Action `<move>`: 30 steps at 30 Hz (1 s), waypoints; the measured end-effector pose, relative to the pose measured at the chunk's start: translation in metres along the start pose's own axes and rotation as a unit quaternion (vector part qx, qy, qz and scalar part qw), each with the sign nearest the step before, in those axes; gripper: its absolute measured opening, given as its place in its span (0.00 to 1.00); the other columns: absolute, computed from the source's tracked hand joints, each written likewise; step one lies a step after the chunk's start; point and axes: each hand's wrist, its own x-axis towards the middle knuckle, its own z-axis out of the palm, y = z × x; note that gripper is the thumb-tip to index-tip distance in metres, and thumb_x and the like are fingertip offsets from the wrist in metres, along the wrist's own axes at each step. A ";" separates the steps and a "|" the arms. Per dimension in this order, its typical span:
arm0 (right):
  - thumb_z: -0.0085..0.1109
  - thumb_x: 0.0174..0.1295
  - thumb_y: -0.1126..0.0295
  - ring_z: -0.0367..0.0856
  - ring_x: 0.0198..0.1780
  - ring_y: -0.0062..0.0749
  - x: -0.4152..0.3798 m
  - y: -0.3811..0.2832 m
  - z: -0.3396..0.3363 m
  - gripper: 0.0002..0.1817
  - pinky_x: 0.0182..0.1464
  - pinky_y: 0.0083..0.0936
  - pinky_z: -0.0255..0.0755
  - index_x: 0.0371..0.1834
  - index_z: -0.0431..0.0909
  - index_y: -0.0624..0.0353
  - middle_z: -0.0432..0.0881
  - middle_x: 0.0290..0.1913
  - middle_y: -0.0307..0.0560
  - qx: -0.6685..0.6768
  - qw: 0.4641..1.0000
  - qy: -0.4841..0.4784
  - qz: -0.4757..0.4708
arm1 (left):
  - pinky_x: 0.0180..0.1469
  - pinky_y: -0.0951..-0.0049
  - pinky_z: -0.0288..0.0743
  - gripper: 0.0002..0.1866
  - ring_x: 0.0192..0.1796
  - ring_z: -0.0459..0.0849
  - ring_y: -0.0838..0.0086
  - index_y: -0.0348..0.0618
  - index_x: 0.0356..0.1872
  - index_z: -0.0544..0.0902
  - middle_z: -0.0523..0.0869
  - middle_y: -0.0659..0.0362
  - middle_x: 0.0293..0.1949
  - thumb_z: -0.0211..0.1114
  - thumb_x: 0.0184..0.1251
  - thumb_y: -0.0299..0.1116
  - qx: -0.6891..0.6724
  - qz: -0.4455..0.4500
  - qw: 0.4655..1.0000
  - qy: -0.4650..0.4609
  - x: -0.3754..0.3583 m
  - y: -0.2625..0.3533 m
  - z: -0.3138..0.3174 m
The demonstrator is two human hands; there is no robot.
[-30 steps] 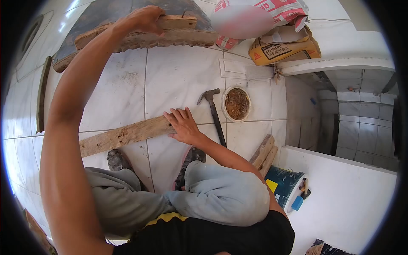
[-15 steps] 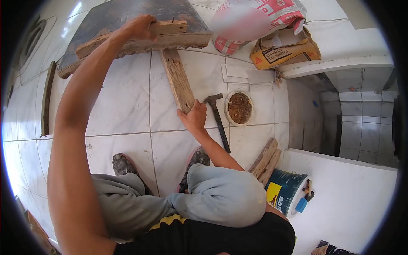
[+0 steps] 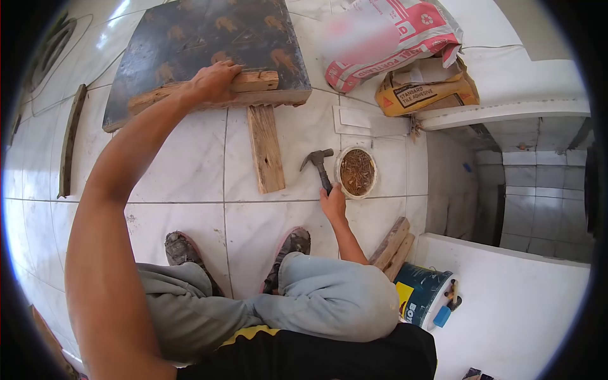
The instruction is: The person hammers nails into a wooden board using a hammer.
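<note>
Weathered wood: a rough batten [image 3: 209,88] lies across the near edge of a dark patterned board [image 3: 209,44] on the white tiled floor [image 3: 171,158]. My left hand [image 3: 215,81] sits on top of that batten, fingers curled over it and pressing down; I read that as clamped on the batten. A second plank [image 3: 266,149] lies flat on the floor, running from just under the board's edge toward me, not touched by either hand.

My right hand [image 3: 332,204] is closed around the handle of a hammer [image 3: 320,166]; the fingers wrap it near the lower end, and the head points away from me. I cannot tell whether the head rests on the tile or is lifted.

Containers: just right of the hammer head, a round shallow bowl [image 3: 356,171] on the floor, full of brownish rusty nails or similar small bits, too small to tell exactly. Lower right, a blue bucket [image 3: 421,294] with small tool handles sticking out at its rim; its inside does not show. Beside it, short wood offcuts [image 3: 392,240] leaning by the white ledge.

Top right, a pink and white cement sack [image 3: 405,38] and a yellow tile adhesive bag [image 3: 424,88], both lying touching each other. Another thin strip [image 3: 69,139] lies on the floor at far left.
</note>
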 end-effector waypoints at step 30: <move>0.42 0.74 0.41 0.63 0.18 0.23 0.046 -0.367 -0.423 0.26 0.22 0.28 0.64 0.39 0.70 0.55 0.65 0.20 0.36 0.582 0.720 0.111 -0.362 | 0.62 0.59 0.78 0.41 0.64 0.82 0.60 0.42 0.61 0.77 0.84 0.54 0.56 0.85 0.45 0.46 0.061 0.008 0.994 -0.086 0.011 0.012 -0.015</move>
